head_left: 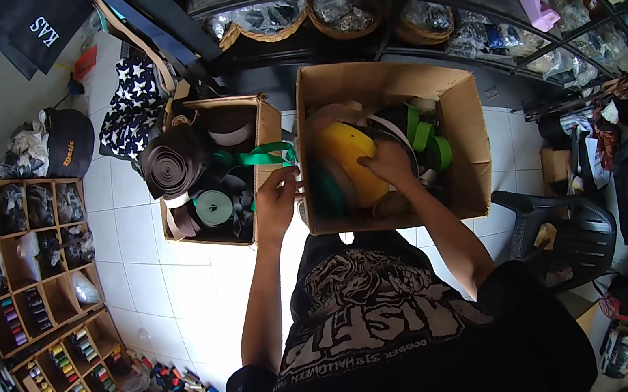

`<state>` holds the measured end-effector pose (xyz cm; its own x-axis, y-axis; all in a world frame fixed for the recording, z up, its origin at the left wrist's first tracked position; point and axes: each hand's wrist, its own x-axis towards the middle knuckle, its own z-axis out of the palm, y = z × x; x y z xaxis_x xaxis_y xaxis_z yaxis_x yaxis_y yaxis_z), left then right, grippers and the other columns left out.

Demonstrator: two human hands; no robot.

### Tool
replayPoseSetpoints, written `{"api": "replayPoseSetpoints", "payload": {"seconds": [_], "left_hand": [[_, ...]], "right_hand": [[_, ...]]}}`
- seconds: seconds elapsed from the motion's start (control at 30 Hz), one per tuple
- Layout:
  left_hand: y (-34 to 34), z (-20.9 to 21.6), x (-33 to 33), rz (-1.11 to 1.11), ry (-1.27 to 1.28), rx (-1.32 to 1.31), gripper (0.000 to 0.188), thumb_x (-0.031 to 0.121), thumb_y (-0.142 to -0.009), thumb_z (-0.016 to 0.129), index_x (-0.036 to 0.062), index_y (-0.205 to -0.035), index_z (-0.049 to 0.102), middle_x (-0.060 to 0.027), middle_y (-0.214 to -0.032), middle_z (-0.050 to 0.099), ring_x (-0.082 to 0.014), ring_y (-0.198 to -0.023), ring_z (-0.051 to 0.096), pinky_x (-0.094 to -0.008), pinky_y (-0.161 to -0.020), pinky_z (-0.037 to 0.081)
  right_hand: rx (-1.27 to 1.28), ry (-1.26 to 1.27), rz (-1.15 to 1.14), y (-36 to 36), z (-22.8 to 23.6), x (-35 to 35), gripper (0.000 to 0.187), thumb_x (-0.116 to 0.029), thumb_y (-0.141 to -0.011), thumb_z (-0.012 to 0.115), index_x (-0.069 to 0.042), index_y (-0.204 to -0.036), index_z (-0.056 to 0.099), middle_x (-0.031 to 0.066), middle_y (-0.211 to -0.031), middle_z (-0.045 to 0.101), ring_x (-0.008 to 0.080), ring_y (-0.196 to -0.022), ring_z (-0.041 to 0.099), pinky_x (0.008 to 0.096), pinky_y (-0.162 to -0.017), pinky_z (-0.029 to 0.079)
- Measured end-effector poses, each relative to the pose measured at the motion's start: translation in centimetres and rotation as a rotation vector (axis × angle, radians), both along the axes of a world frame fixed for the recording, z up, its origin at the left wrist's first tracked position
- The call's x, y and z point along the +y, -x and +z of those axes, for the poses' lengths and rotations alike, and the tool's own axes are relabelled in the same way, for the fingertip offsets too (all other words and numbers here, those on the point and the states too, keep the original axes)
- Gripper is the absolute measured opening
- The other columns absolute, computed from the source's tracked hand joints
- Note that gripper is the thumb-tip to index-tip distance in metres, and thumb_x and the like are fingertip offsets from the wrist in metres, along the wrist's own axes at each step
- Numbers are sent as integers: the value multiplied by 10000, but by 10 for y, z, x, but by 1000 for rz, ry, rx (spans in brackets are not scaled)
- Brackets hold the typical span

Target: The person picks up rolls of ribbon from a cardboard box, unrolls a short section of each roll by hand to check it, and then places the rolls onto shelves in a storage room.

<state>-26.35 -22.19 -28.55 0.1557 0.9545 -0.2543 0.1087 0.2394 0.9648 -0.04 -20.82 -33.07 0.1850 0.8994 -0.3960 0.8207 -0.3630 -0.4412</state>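
Inside the right cardboard box [465, 102], my right hand [391, 163] grips a yellow roll of webbing [348, 153], its thumb on the yellow side and its other fingers partly hidden. Bright green webbing [431, 146] and darker rolls lie around it. My left hand [278, 199] is at the gap between the two boxes, its fingers bent toward the right box's left wall; what they hold, if anything, is hidden. Just above those fingers, a green strap [262, 155] sticks out of the left cardboard box [263, 126]. That box holds a large dark brown roll [167, 163] and a pale green roll [214, 207].
Behind the boxes runs a dark shelf with wicker baskets [343, 19] of plastic-wrapped goods. Wooden compartments [35, 248] with bagged items and thread spools stand at the left. A black plastic chair [574, 229] is at the right, and star-patterned fabric [131, 102] lies beyond the left box.
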Motion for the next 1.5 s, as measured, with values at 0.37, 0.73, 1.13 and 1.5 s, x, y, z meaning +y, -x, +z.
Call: {"api": "replayPoseSetpoints", "payload": {"seconds": [0.37,0.73,1.13,1.5], "left_hand": [[-54,12,48,-113,140,-360,639,377,-902,608,9,-1369,375,-133,-1269,539,-246,-1146,548,-390,-900,494],[-93,95,40,-49,-112,-625,491,169,-871,669,-7,-1272,447,-79,-1175,570,-159,-1079,542,-298,-937,426],[-69,160,61,-8,-303,-370,371,72,-817,712,-24,-1136,548,-82,-1010,641,-127,-891,607,-268,-796,487],[-63,203,89,-124,-383,-850,505,183,-902,613,-26,-1319,421,-146,-1226,568,-210,-1083,592,-333,-895,492]], "right_hand": [[826,-549,-365,-77,219,-31,451,-104,-780,713,120,-1145,573,172,-1048,651,215,-919,641,287,-843,484],[1214,-614,-581,-90,192,-79,536,-70,-811,687,66,-1284,476,118,-1179,592,218,-1108,563,326,-956,433],[1441,-485,-452,-72,162,-38,443,-150,-870,650,7,-1253,493,104,-1195,588,228,-1106,570,359,-939,449],[1716,-645,-348,-46,255,42,415,-185,-894,611,-8,-1255,506,107,-1228,588,238,-1126,571,378,-980,440]]}}
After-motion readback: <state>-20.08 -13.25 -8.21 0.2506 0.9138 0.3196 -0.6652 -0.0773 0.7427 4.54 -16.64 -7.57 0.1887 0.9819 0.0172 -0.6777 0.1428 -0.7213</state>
